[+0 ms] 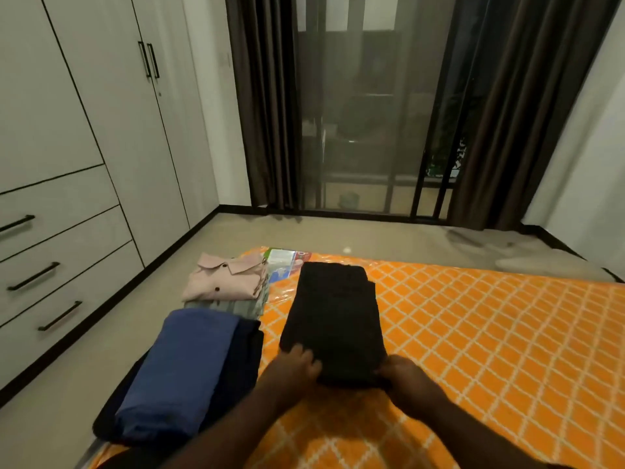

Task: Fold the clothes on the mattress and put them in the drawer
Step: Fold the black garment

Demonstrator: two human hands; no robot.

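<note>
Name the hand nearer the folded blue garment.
Left. The left hand grips the black garment at its near-left corner, beside the blue garment; the right hand grips the near-right corner, farther off.

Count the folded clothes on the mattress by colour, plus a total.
pink shirt: 1
grey-green garment: 1, under the pink shirt
blue garment: 1
navy garment: 1, under the blue garment
black garment: 1, near edge held by the left hand and the right hand
Total: 5
</note>
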